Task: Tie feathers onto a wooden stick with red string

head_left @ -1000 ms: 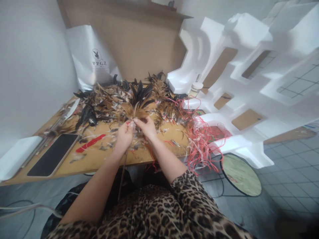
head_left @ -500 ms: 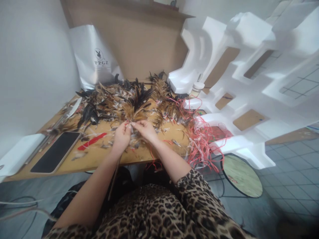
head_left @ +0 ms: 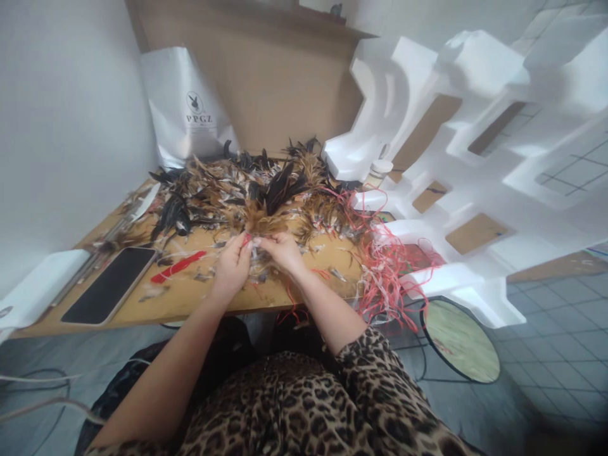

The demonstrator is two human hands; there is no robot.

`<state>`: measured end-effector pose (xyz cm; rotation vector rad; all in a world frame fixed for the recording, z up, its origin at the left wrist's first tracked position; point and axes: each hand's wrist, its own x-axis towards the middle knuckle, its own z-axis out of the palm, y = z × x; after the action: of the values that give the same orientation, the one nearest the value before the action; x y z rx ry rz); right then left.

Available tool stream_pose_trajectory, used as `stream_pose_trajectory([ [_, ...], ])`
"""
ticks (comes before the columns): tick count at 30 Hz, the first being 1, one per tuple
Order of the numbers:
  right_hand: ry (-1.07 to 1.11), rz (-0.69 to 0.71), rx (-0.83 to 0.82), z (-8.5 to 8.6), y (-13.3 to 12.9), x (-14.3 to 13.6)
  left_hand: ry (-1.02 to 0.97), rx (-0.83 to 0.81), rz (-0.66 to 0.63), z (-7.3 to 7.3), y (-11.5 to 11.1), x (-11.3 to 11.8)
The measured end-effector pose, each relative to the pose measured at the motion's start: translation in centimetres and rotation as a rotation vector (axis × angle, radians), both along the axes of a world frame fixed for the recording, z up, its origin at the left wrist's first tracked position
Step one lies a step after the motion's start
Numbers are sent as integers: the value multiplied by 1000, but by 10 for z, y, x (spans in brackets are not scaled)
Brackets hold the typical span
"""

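Close together near the table's front edge, my two hands pinch the base of a brown and black feather bundle [head_left: 268,215]. My left hand [head_left: 234,263] has its fingers closed at the quill ends, with a bit of red showing at the fingertips. My right hand [head_left: 285,252] is closed at the same base, from the right side. The bundle fans out away from me, its dark feathers tilted to the right. Behind it spreads a large pile of loose feathers [head_left: 209,190]. More brown feather bunches [head_left: 323,212] lie to the right.
A phone [head_left: 109,285] and a red strip [head_left: 178,266] lie left on the table [head_left: 190,304]. Tangled red strings [head_left: 392,272] hang over the right edge beside white foam pieces [head_left: 456,285]. A lidded jar [head_left: 379,172] and a silver bag [head_left: 183,107] stand behind.
The feather bundle has tilted to the right. My hands have come slightly apart at its base, and a bit of red now shows at my left fingertips. The view has shifted slightly.
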<state>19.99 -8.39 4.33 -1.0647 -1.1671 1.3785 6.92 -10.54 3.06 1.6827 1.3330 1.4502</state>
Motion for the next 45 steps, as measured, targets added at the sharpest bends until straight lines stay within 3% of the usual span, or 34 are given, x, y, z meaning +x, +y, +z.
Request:
stream_pose_trajectory([
  [4, 50, 2, 20, -6, -5, -2, 463, 210, 110, -5, -3, -2],
  [11, 142, -55, 92, -21, -12, -2, 793, 219, 144, -8, -13, 0],
  [15, 160, -37, 44, -25, -14, 1, 862, 210, 137, -9, -16, 1],
  [18, 41, 4, 5, -25, -14, 3, 840, 199, 139, -14, -14, 1],
  [23, -359, 90, 220, -26, -18, 4, 756, 165, 215, -24, 1, -9],
  [26, -644, 130, 432, -12, -32, 4, 777, 127, 273, -21, 6, -17],
  [30, -1019, 289, 753, 34, -46, 10, 912, 60, 177, -7, -2, -21],
  [35, -1214, 383, 875, 82, -35, 27, 1100, 59, 35, 9, -20, -21],
  [41, -1108, 326, 836, 92, 6, 42, 1303, 98, -150, 27, -39, -18],
  [45, -1088, 347, 759, 93, 18, 43, 1316, 176, -214, 43, -50, -20],
])
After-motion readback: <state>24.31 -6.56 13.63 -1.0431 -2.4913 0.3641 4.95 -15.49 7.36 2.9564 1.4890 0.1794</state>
